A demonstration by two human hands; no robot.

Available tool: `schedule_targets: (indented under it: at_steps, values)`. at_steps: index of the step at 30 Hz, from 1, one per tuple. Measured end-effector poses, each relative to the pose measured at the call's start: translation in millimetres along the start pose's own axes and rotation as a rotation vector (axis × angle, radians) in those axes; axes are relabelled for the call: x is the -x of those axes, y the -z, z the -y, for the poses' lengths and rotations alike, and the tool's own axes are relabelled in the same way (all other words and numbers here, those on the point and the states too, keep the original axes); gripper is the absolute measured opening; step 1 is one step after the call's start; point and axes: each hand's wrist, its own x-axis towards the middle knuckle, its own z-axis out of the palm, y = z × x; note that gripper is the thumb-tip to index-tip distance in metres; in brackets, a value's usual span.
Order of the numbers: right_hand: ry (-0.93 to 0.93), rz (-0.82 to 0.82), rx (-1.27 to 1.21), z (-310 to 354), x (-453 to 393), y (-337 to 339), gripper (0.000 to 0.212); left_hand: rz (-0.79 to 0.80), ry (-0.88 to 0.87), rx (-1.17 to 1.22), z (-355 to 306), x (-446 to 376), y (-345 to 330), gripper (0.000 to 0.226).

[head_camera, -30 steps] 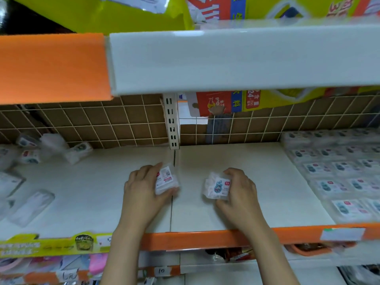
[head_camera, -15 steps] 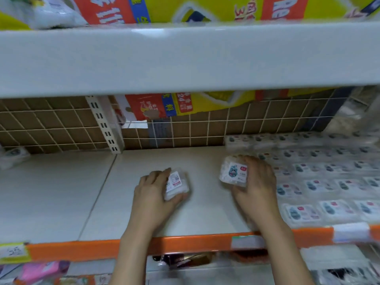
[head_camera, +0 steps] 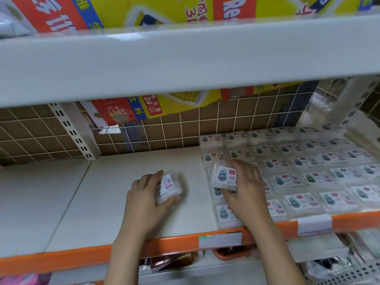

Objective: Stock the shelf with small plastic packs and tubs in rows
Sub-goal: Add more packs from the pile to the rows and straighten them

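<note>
Packs (head_camera: 292,177) of clear, glossy plastic lay flat in rows on the shelf (head_camera: 115,202), right of its bare middle. The right hand (head_camera: 244,190) gripped one labelled pack (head_camera: 224,177) over the rows' left edge; the left hand (head_camera: 148,200) held a clear tub (head_camera: 169,187), farther left of the rows.
</note>
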Motion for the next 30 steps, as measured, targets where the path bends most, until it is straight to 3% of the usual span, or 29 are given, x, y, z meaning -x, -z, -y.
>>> schedule_targets:
  at_steps: [18,26,30]
  values:
    - [-0.001,-0.024,0.040,-13.2,-1.1,8.1,0.071,0.024,0.018,0.058,1.4,-9.3,-19.8,0.080]
    - [0.052,-0.015,0.070,-66.9,-12.7,39.8,0.072,0.035,-0.004,0.119,-59.6,-36.1,-54.1,0.078]
    - [0.067,0.006,0.058,-92.1,-10.8,52.4,0.072,0.037,-0.049,0.118,-87.0,-72.0,-77.3,0.063]
